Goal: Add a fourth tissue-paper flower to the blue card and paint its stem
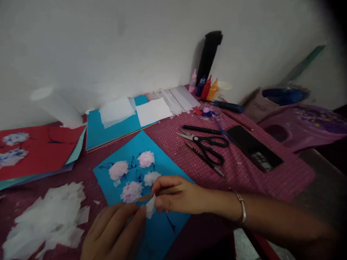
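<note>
A small piece of white tissue paper is pinched between my two hands above a blue sheet. My right hand grips the piece from the right, and a thin brownish stick seems to lie across its fingers. From the left, my left hand has its fingertips closed at the paper's edge. Fluffy pinkish-white paper flowers, such as this top one, sit on the blue sheet among dark blue painted leaves. A pile of white tissue squares lies left of my left hand.
Behind the blue sheet lie scissors, a black pen, a phone and a paint palette. Paint bottles stand by the wall. A red sheet with flowers is at left, beside stacked coloured paper.
</note>
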The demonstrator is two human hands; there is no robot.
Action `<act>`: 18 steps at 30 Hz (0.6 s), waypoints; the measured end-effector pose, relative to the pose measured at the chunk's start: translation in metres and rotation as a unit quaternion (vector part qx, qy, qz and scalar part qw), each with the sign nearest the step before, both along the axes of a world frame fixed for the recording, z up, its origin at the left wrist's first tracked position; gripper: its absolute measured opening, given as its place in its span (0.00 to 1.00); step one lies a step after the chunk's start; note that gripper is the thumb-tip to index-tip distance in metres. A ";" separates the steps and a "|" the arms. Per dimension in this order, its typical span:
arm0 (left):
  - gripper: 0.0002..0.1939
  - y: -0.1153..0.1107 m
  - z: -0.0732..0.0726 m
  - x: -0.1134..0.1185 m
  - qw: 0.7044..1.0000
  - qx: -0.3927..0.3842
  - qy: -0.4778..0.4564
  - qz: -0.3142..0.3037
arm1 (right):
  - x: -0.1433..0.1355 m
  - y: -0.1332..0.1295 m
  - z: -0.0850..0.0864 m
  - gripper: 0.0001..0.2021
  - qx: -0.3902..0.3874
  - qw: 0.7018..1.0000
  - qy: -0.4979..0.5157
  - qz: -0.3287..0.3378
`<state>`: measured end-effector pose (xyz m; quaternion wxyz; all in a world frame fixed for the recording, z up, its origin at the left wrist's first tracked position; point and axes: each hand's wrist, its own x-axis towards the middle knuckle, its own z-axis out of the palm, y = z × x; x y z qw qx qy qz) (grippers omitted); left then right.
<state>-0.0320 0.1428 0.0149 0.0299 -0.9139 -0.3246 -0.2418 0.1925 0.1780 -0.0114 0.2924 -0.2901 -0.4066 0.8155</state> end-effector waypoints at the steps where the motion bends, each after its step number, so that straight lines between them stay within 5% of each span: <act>1: 0.15 0.002 0.000 0.004 1.000 0.009 0.004 -0.008 | 0.001 0.000 0.000 0.23 0.000 1.000 0.007 0.001; 6: 0.09 0.003 0.010 0.026 0.999 -0.017 -0.014 0.024 | 0.008 -0.003 0.003 0.17 0.023 0.999 0.027 -0.002; 13: 0.05 0.000 0.018 0.039 0.978 -0.163 -0.084 0.102 | 0.006 -0.003 0.001 0.14 0.048 0.999 0.018 -0.007; 18: 0.10 0.006 0.025 0.038 0.887 -0.392 -0.189 0.155 | 0.006 -0.002 0.002 0.15 0.068 0.997 -0.037 -0.013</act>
